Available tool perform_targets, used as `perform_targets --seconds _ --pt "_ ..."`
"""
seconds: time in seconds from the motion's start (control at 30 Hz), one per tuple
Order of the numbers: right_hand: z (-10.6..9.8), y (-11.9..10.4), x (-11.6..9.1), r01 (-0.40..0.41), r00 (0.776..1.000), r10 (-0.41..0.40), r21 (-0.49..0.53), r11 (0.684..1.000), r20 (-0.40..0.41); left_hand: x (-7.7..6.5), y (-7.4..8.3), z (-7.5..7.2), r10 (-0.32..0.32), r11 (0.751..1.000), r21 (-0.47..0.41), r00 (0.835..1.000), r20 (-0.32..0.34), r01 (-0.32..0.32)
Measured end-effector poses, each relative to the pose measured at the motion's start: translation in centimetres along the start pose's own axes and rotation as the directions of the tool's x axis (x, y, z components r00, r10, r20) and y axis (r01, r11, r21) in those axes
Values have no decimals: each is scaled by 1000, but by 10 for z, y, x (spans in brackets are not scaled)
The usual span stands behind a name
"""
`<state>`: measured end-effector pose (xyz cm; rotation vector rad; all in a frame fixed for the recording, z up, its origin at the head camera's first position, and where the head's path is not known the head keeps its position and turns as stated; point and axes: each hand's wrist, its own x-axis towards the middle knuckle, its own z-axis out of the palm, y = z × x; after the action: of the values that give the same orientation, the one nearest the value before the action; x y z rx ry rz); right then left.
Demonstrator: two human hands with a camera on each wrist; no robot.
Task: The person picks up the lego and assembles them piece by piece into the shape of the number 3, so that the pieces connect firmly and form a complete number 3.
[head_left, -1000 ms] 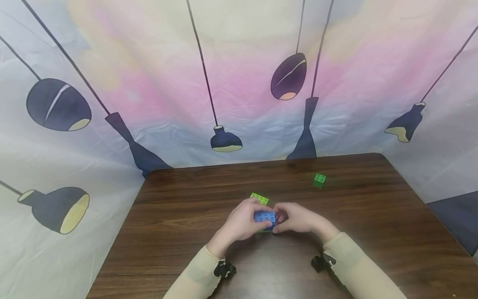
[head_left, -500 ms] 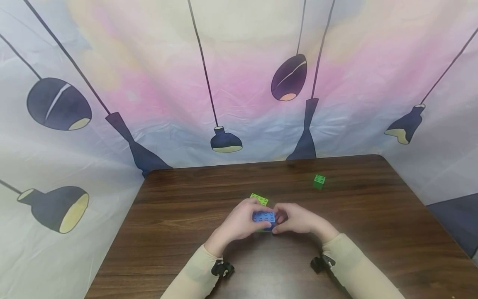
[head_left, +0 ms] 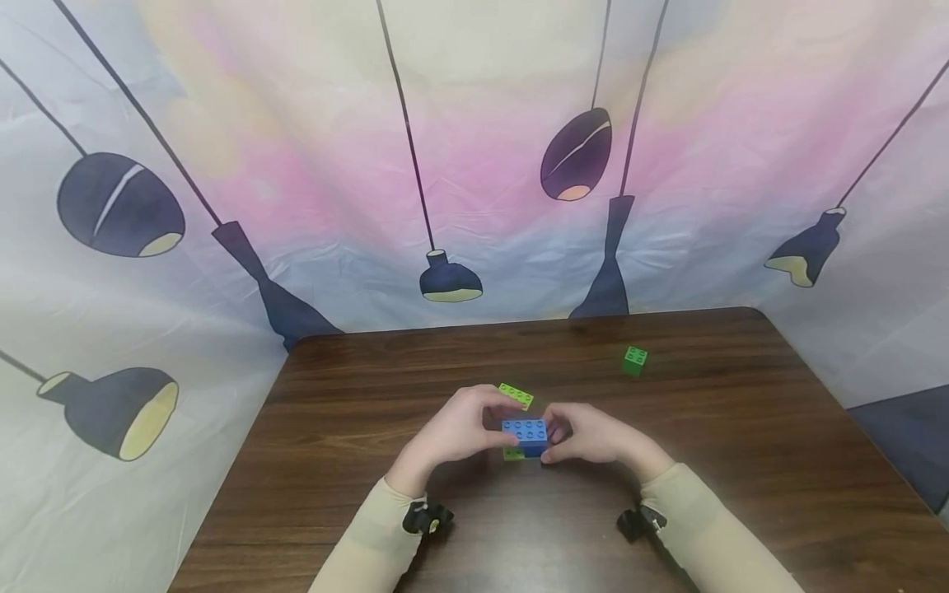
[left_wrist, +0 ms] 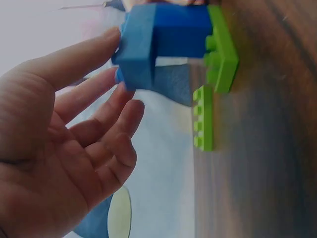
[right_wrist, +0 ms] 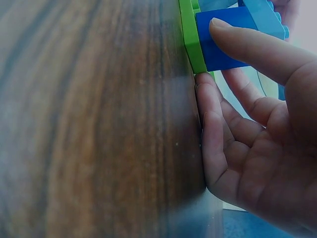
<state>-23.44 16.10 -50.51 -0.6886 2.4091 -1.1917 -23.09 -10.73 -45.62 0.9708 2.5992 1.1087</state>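
Right hand (head_left: 593, 432) has a pinch on the dark block (right_wrist: 223, 54). Its thumb presses one side and its first finger is on the other side. Its other fingers are bent and low, down by the table (head_left: 356, 412). Left hand (head_left: 460, 428) is loose, with a wide gap between thumb and first finger at the left end of the light block (head_left: 525, 430). Its thumb tip is right by the bumpy top, but I cannot tell if it touches. Its other fingers are spread and a bit bent.

The blocks make a little tower near the middle of the table, between the two hands. At the bottom is the low plate (left_wrist: 225, 54), lime green and flat on the wood. The dark block sits up on it, and the light block sits on the dark one. The light block sticks out to the left, over some bare bumps of the low plate.

Just behind the tower lies the back plate (head_left: 521, 397), lime green too, with its bumps up. Far back on the right is the green block (head_left: 633, 361), well apart from the rest. Behind the table hangs a cloth (head_left: 334, 148) with dark lamps on it.
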Motion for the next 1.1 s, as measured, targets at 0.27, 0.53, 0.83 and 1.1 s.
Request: perform_targets --seconds 0.27,0.53,0.83,1.1 --pt "0 -1 0 1 1000 -1 -1 1000 1 -2 -2 -9 -21 1000 2 1000 17 21" --pt "0 -2 -2 -4 1000 4 -7 1000 -4 -2 -1 -8 -35 999 13 998 52 34" --pt "0 -2 -1 -1 1000 1 -2 1000 -1 -2 -3 -9 -71 997 8 996 56 70" --pt "0 -1 0 -2 1000 2 3 1000 2 -2 -3 -7 -85 996 -5 994 62 85"
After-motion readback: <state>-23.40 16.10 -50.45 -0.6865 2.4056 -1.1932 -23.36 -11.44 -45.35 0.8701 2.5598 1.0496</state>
